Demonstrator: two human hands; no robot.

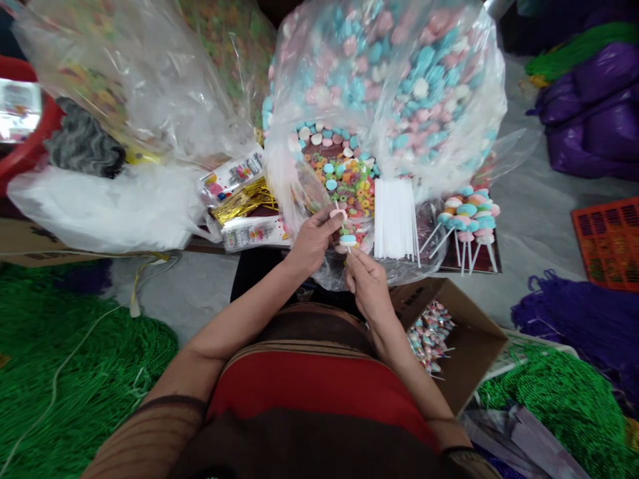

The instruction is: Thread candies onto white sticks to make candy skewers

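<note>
My left hand [313,243] pinches a pink-and-white marshmallow [338,215] at the top of a white stick, whose tip pokes out above it. Below it on the stick seem to be small coloured rings, then a blue-and-white marshmallow [348,240]. The lower end of that stick is between the closed fingers of my right hand [367,274]. Just beyond my hands lies a pile of coloured ring candies [357,189] with a few marshmallows among them. A bundle of white sticks [394,219] is to the right of my hands.
Threaded marshmallow sticks [469,213] lie at the table's right end. Behind stands a large bag of marshmallows [424,86]; a bag of ring candies [224,60] is at left. Gold twist ties [244,201] lie between printed packets. Below right, a cardboard box [474,352] holds wrapped sticks.
</note>
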